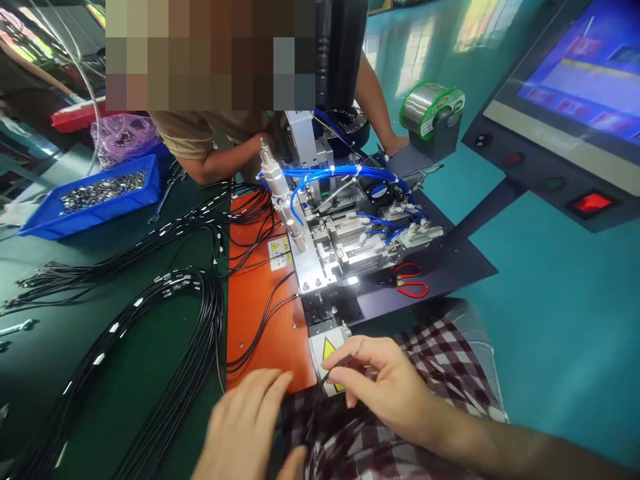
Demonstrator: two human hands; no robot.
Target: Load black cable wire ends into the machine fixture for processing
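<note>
Cable point(327, 376), thin and black, sits pinched between the right hand's point(383, 380) thumb and index finger; those fingertips are closed right down on it, over a pale block point(325, 343) with a yellow warning triangle; fingers cover part of the strand, so can't tell exactly where it ends; left hand point(245, 413) is just to the left, back facing up and a bit blurry, fingers loosely stretched, thumb well apart, no grip on anything that I can see; it's by the near edge of the orange plate point(285, 353); big bundles of black leads point(210, 320) with white tags sprawl over the dark green bench point(145, 347), some running onto the plate; metal machine point(345, 243) has blue tubes point(345, 171) looping over it, and a red-handled tool point(414, 289) lies beside it; co-worker's forearm point(225, 158) is on the far side, near a blue tray point(105, 217) of shiny metal bits; lit screen point(590, 87) up on the right.
</note>
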